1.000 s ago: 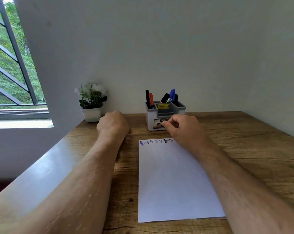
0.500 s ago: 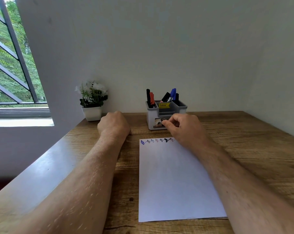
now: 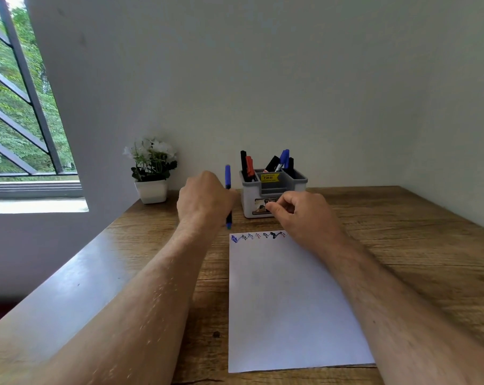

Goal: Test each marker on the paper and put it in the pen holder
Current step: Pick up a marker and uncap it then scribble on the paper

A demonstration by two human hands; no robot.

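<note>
My left hand grips a blue-capped marker upright, cap up, just left of the grey pen holder and above the desk behind the paper's top left corner. The holder stands at the back of the desk with several black, red and blue markers in it. My right hand rests at the paper's top right corner, fingers curled, thumb tip in front of the holder's label; nothing shows in it. The white paper lies in front of me with a row of blue, red and black scribbles along its top edge.
A small white pot of white flowers stands at the back left of the wooden desk. A barred window is at the far left. A wall closes the desk's back and right sides.
My left hand was a closed fist low on the desk with no marker showing; it has risen a little and now holds the blue marker upright. My right hand has stayed put.
</note>
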